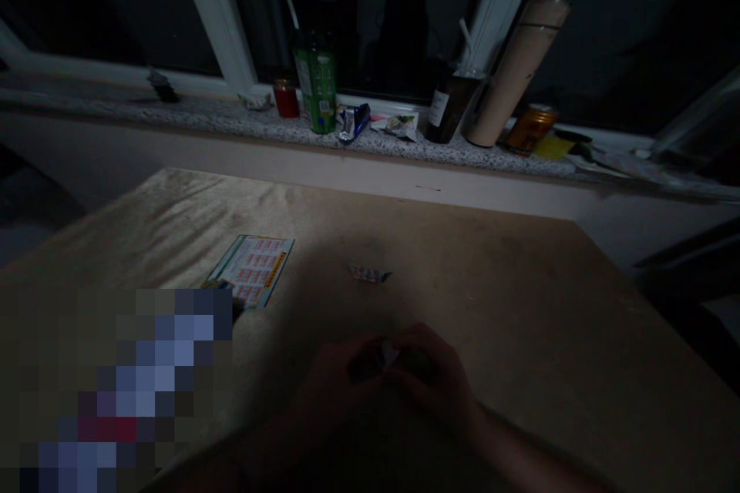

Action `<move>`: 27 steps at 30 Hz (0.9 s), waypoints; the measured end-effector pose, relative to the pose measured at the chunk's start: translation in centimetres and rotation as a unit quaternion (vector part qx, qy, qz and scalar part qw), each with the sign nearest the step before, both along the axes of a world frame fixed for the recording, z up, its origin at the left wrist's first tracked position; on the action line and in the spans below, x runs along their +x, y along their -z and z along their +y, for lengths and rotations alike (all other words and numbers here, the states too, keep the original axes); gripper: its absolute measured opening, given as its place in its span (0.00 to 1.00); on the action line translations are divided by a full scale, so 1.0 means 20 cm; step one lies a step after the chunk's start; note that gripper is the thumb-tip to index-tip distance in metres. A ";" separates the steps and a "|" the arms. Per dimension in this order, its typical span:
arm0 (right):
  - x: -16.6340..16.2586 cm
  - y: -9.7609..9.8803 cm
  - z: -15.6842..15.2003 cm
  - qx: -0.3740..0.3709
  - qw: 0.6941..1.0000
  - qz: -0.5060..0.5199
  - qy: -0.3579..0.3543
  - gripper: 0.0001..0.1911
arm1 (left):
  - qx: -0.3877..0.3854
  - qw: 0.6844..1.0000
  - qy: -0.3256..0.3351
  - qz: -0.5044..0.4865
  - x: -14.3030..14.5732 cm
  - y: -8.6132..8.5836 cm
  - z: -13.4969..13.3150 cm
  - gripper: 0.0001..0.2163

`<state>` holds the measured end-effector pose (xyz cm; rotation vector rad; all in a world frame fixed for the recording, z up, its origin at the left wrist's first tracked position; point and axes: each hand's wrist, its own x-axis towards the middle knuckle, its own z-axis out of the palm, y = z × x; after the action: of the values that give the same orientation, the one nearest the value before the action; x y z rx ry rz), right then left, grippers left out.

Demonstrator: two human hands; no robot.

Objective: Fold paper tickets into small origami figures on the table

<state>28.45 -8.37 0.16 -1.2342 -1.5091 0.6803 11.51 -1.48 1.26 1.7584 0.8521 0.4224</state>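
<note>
Both my hands meet low over the near part of a tan table [520, 300], in deep shadow. My left hand [338, 377] and my right hand [439, 377] have their fingers pinched together round a small pale thing [388, 354] that I cannot make out. A small candy-like wrapper [370, 274] lies on the table just beyond my hands. A printed card [254, 268] with red and green print lies to the left.
A granite windowsill [231, 117] runs along the back with a green bottle [317, 85], a red jar [285, 98], a dark cup with a straw [448, 104], a tall beige tumbler [517, 69], an orange can [532, 128] and snack wrappers [354, 123]. A blurred patch covers the lower left.
</note>
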 end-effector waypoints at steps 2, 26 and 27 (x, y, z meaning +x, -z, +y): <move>0.00 0.01 0.00 0.006 1.000 -0.007 0.000 0.10 | 0.001 1.000 -0.001 0.007 0.00 0.00 0.00 0.18; 0.01 0.01 0.01 0.010 0.999 -0.024 -0.025 0.14 | -0.119 0.990 0.001 -0.074 -0.01 0.01 0.01 0.15; 0.01 0.01 0.01 0.016 0.999 -0.027 -0.022 0.15 | -0.113 0.991 0.000 -0.077 -0.01 0.01 0.01 0.16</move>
<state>28.71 -8.18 -0.08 -1.2060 -1.5894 0.6535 11.37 -1.20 1.12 1.4987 0.7585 0.4375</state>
